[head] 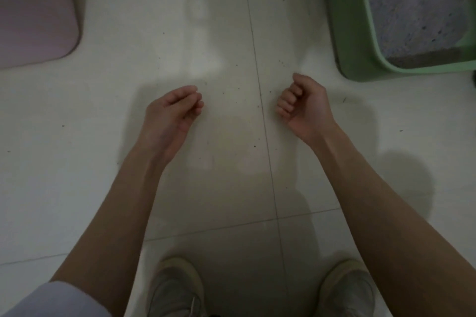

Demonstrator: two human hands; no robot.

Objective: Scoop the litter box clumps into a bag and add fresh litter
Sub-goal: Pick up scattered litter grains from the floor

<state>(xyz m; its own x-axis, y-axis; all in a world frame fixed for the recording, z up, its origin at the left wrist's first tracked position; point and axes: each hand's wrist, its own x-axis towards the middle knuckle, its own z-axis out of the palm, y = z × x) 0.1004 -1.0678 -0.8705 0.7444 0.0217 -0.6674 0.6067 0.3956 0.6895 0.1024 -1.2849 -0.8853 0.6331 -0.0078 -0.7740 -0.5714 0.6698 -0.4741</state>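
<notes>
A green litter box (pixel 345 33) stands on the floor at the upper right, cut off by the frame edge. Grey litter (pixel 417 2) fills it, with a darker patch near its front wall. My left hand (pixel 172 113) hangs over the tiles left of centre, fingers loosely curled, holding nothing. My right hand (pixel 304 108) hangs over the tiles just below and left of the box's near corner, fingers curled toward the palm, empty. No scoop or bag is in view.
A pale pink rounded object (pixel 33 13) sits at the upper left corner. White floor tiles (pixel 231 59) carry scattered dark litter specks. My two shoes (pixel 177 288) stand at the bottom edge.
</notes>
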